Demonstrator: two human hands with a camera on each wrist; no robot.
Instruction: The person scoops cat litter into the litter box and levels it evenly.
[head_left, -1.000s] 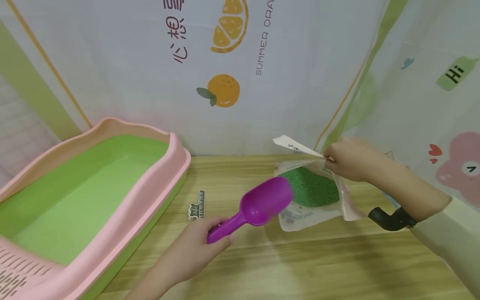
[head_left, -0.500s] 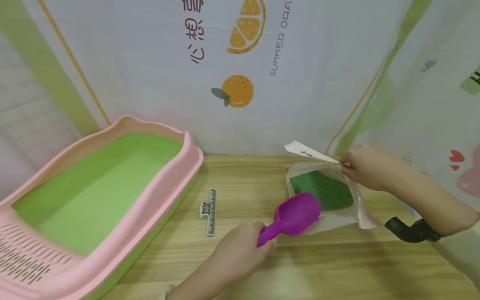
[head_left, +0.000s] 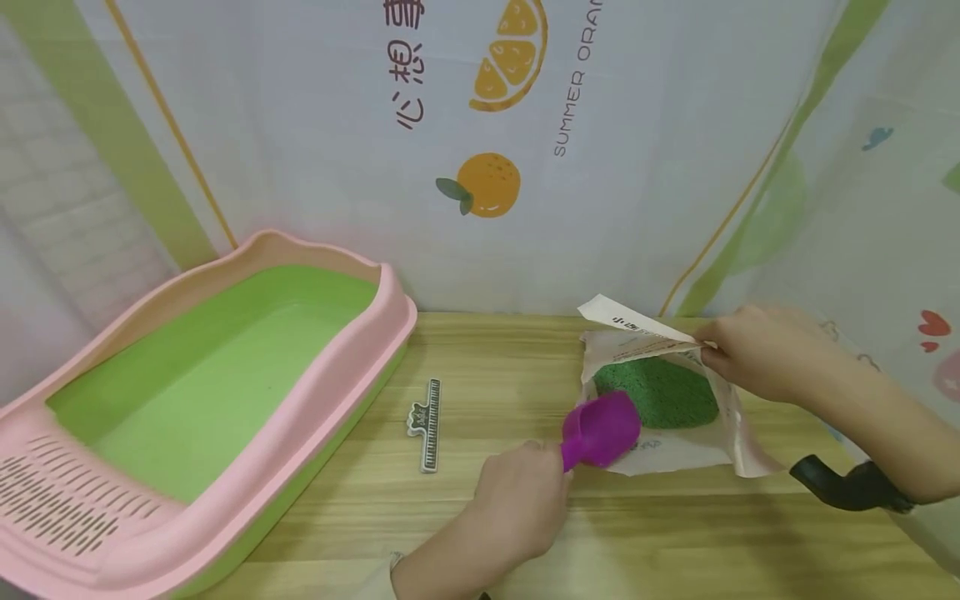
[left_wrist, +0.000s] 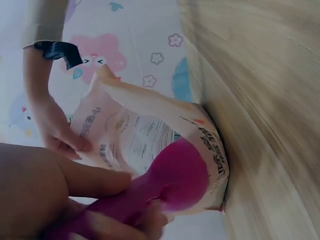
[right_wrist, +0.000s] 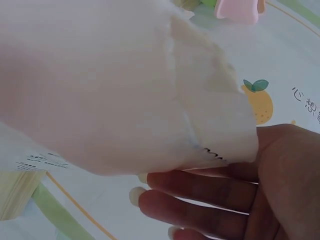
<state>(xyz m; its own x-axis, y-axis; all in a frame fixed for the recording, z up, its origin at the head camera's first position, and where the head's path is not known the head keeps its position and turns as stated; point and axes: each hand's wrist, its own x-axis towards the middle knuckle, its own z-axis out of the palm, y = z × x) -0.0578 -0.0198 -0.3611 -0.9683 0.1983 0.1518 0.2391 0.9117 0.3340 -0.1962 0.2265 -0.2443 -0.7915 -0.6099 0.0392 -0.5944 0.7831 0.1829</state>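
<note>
My left hand (head_left: 523, 500) grips the handle of a purple scoop (head_left: 602, 429), whose bowl sits at the near left edge of an opened bag (head_left: 678, 458). Green granules (head_left: 663, 393) show inside the bag's mouth. With my right hand (head_left: 757, 350) I pinch the bag's upper right rim, keeping the top flap raised. In the left wrist view the scoop (left_wrist: 175, 175) covers part of the bag's opening. The pale bag wall (right_wrist: 125, 100) fills much of the right wrist view, held between thumb and fingers.
A pink-rimmed green litter box (head_left: 352, 354) stands at the left. On the wooden table (head_left: 495, 367) between box and bag lies a small flat clip-like piece (head_left: 427, 425) with a ruled edge. A printed cloth (head_left: 337, 183) hangs behind.
My left hand has carried the scoop rightward and down to the bag's near edge, its bowl turning. The right hand keeps holding the bag's rim. The head view has shifted slightly to the left.
</note>
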